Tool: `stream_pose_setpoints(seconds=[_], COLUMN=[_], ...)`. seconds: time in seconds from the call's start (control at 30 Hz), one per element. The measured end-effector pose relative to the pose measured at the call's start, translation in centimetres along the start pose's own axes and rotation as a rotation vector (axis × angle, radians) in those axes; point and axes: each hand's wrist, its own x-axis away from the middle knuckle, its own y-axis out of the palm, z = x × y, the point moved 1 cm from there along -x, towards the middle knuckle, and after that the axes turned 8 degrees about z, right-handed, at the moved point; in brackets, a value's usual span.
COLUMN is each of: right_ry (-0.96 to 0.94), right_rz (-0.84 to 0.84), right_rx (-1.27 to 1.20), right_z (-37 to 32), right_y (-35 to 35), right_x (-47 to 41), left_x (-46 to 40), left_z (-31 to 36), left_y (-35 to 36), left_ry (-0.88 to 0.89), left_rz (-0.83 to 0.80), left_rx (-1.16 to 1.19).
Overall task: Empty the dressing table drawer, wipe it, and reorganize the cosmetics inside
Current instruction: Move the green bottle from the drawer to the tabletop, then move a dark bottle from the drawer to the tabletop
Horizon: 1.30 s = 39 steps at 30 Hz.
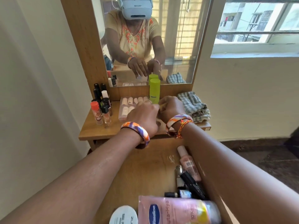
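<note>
My left hand (142,113) and my right hand (172,107) meet over the dressing table top (97,131), just in front of a green bottle (154,91). The right hand's fingers are curled around a small yellowish item (161,107), mostly hidden. The left hand's fingers reach to the same spot over a clear box of press-on nails (127,105); its grip is hidden. Below, the open drawer (145,167) holds a pink lotion tube (174,210), a white jar (123,215), a pink bottle (187,162), a black pencil (193,185) and a nail polish bottle (179,194).
Several small nail polish bottles (102,97) and an orange-capped tube (96,113) stand at the top's left end. A folded checked cloth (192,105) lies at its right end. A mirror (150,39) rises behind, a wall is at the left, and a window (258,25) is at the right.
</note>
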Motion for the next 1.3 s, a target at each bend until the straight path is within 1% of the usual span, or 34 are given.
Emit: stream_pose_setpoints(seconds=[0.13,0.23,0.47,0.53,0.63,0.73,0.83,1.0,1.07,1.17,1.3], right_ry=[-0.064,-0.046,0.019,0.002,-0.054,-0.089,-0.13,-0.165,-0.151,-0.101,-0.02], right_rz=[-0.11,-0.222,-0.367,-0.388,-0.338,-0.272,-0.242,-0.271,-0.28,-0.253,-0.164], right_rx=[0.193,0.311,0.487,0.518,0.55,0.528,0.542,0.558,0.533,0.412,0.124], right_z=[0.8,2.5,7.0,8.1,9.3,9.7,9.8,9.3,9.0,8.2,6.6], right_y=[-2.5,-3.9,-4.5,-3.9,-3.3,-3.1,-2.8,-2.7,-3.0,-3.9,-5.1], right_x=[3.1,5.3,9.3,10.6,12.0,12.7,13.1,13.3,13.3,13.0,12.2], left_x=[3.1,5.4,9.2,9.8,10.1,10.0,9.7,9.8,9.8,9.7,9.8], left_z=[2.0,3.1,5.7,6.2,6.8,7.1,7.0,6.4,6.1,5.7,5.3], left_y=[-0.3,0.6,3.3,4.2,5.1,5.2,4.9,4.3,3.9,3.4,2.4], left_ry=[-0.035,-0.075,-0.134,-0.16,-0.188,-0.193,-0.182,-0.189,-0.201,-0.237,-0.321], left_rz=[-0.055,-0.166,-0.437,-0.471,-0.486,-0.477,-0.456,-0.444,-0.45,-0.481,-0.501], left_rx=[0.212,0.324,0.366,0.368,0.379,0.402,0.404,0.397,0.408,0.477,0.681])
